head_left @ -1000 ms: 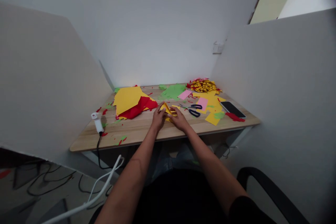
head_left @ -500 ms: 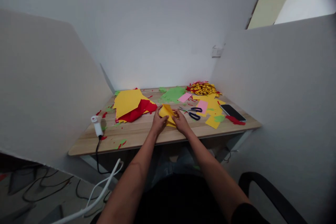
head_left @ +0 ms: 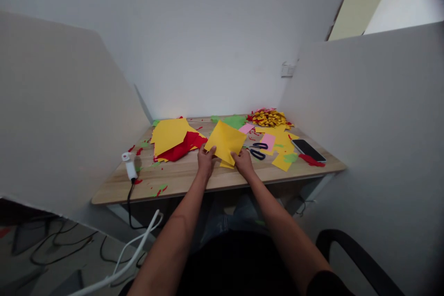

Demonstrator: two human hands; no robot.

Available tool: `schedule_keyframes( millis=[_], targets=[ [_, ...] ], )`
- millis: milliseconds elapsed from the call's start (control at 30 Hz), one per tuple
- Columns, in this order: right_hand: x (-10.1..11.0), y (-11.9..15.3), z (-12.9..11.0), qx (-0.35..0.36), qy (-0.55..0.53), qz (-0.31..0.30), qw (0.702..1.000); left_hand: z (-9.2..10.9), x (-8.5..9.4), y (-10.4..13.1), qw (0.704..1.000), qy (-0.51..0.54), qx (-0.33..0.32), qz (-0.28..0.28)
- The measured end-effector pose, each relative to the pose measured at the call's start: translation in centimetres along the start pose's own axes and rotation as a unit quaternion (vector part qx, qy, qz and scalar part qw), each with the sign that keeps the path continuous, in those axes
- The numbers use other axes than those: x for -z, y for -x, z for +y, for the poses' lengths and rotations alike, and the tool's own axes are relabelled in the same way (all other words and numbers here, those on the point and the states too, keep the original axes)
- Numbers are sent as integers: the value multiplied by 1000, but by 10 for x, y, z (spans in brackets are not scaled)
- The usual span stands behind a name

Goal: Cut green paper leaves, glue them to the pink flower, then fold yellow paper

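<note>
A creased yellow sheet of paper [head_left: 225, 141] is spread out above the table, held at its lower edges. My left hand [head_left: 206, 159] pinches its left corner between thumb and fingers. Near the bottom corner my right hand [head_left: 243, 161] grips the same sheet. Beneath it a bit of another yellow paper piece [head_left: 226, 165] shows on the tabletop. Just right of my right hand lie scissors with dark handles [head_left: 258, 153]; their blades are mostly hidden.
Yellow sheets [head_left: 169, 136] and red paper [head_left: 182, 147] lie at left, near a white corded device [head_left: 129, 166]. Green paper [head_left: 234, 121] is behind. At right are a heap of folded yellow pieces [head_left: 270, 118], pink paper [head_left: 268, 141] and a phone [head_left: 308, 150]. Partitions flank the table [head_left: 183, 180].
The yellow paper, folded over between my hands before, is now opened out into a wide creased sheet. My hands have moved slightly apart, and the sheet now covers the scissor blades.
</note>
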State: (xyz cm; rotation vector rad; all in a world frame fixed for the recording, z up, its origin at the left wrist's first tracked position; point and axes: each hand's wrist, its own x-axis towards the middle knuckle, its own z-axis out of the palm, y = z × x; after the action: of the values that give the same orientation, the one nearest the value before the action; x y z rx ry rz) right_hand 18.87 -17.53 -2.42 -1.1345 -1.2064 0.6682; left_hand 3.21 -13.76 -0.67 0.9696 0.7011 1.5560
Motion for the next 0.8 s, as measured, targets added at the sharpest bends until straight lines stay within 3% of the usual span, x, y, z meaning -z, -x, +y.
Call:
schedule_keyframes(
  millis=[200, 367, 600, 800],
  targets=[
    [-5, 3, -2, -10, -52, -68, 996, -3, -6, 5, 999, 17, 16, -28],
    [-6, 7, -5, -21, -54, -96, 994, -10, -3, 2, 1000, 22, 19, -11],
    [-3, 5, 1, -46, -29, -73, 996, -14, 1, -3, 999, 34, 16, 14],
    [-3, 3, 3, -53, -31, -10, 998, -12, 3, -4, 997, 57, 46, 13]
  ],
)
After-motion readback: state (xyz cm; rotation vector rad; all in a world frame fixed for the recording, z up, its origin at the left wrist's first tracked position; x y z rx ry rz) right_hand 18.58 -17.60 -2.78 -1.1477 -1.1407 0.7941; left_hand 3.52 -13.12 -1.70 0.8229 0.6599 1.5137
